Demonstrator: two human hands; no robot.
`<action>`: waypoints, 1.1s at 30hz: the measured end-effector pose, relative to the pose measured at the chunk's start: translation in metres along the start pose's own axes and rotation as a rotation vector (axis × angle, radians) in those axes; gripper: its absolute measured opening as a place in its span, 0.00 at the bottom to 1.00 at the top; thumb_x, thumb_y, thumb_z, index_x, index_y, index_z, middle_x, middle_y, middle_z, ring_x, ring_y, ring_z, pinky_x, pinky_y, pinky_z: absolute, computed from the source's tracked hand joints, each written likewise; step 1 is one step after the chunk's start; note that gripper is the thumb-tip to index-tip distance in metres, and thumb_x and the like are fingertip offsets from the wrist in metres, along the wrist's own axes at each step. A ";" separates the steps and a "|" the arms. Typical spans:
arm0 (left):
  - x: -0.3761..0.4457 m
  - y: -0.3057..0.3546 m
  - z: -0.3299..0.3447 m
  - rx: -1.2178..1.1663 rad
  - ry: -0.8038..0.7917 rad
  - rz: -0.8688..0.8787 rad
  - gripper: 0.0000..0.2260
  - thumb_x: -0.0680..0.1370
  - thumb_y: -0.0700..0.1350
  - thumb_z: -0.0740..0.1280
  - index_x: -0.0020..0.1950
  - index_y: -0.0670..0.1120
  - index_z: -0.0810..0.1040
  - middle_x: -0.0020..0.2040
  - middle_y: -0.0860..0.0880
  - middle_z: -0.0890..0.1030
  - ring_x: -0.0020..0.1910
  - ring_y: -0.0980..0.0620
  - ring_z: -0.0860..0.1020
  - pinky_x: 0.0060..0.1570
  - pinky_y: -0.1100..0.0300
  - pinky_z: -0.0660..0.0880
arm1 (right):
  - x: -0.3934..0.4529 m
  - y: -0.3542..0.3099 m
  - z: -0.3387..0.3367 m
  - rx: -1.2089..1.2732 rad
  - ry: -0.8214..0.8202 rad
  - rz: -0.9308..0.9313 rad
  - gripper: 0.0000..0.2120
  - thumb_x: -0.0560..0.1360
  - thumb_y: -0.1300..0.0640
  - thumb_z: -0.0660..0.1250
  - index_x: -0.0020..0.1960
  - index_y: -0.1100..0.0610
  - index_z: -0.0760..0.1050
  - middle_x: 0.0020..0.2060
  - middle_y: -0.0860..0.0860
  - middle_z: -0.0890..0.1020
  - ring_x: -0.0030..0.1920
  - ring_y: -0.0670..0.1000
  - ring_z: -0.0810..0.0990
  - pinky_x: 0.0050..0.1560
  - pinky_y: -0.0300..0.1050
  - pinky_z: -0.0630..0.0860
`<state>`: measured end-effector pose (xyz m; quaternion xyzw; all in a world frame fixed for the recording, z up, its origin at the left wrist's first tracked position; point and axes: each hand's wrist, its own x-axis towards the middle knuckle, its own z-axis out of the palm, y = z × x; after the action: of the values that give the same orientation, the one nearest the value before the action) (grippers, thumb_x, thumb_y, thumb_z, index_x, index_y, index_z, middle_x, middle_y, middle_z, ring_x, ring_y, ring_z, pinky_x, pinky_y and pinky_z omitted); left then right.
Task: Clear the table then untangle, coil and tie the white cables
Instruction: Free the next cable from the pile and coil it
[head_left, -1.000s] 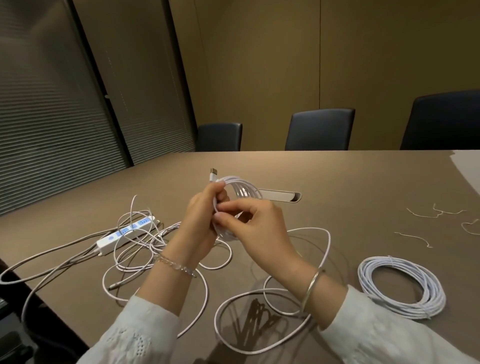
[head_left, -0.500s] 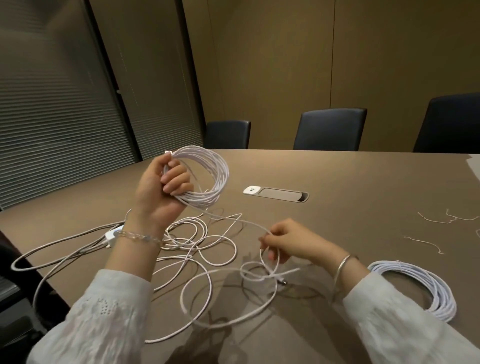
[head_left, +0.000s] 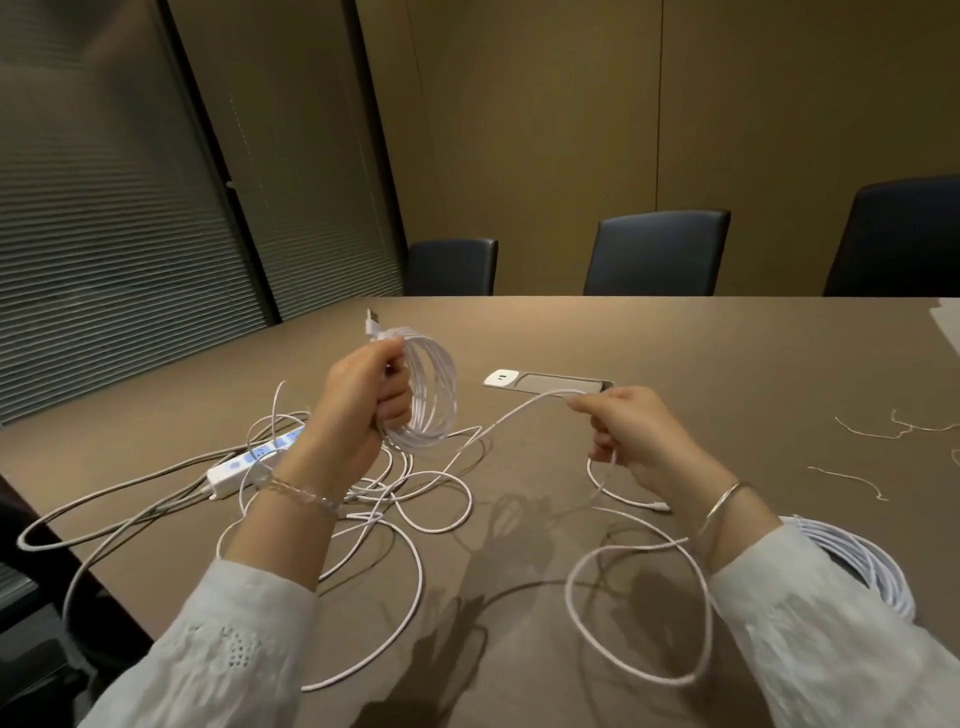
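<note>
Nearest, a loose loop of thin white cable (head_left: 639, 618) is lying on the smooth brown counter (head_left: 727, 364), slack waiting to be wound. The right hand (head_left: 631, 436) is pinching this cable and stretching it toward the left hand (head_left: 363, 405), probably to keep the strand straight. The left hand is gripping the round coil (head_left: 431, 395) upright (its plug end (head_left: 372, 321) sticking out above). A finished coil (head_left: 862, 566) is resting beside the right sleeve.

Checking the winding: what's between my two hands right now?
In the head view, one cable strand spans from the coil in the left hand to the right hand, over bare table.
</note>
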<state>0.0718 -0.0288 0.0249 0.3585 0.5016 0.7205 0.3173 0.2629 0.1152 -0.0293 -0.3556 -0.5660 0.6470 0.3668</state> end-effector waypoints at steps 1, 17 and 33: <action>-0.001 -0.005 0.005 0.043 0.002 0.004 0.14 0.83 0.44 0.59 0.36 0.46 0.66 0.22 0.54 0.60 0.18 0.58 0.57 0.19 0.68 0.55 | -0.006 -0.006 0.005 0.056 -0.023 -0.023 0.10 0.77 0.61 0.68 0.39 0.56 0.71 0.27 0.50 0.64 0.23 0.46 0.62 0.22 0.37 0.69; -0.021 -0.039 0.069 0.066 -0.110 -0.075 0.17 0.80 0.50 0.63 0.31 0.47 0.72 0.24 0.50 0.68 0.19 0.56 0.64 0.19 0.67 0.62 | -0.065 -0.005 0.061 0.240 -0.122 -0.430 0.02 0.72 0.68 0.72 0.44 0.65 0.83 0.30 0.57 0.81 0.29 0.51 0.78 0.34 0.42 0.79; 0.005 0.008 0.020 -0.827 -0.257 -0.169 0.11 0.77 0.45 0.60 0.35 0.46 0.69 0.23 0.54 0.63 0.21 0.58 0.61 0.29 0.68 0.65 | -0.029 0.024 0.035 -0.658 -0.540 -0.221 0.07 0.78 0.59 0.67 0.43 0.62 0.78 0.30 0.52 0.80 0.29 0.49 0.79 0.37 0.38 0.76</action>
<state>0.0852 -0.0176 0.0384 0.2457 0.1550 0.7817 0.5519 0.2445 0.0708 -0.0476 -0.2091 -0.8521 0.4590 0.1398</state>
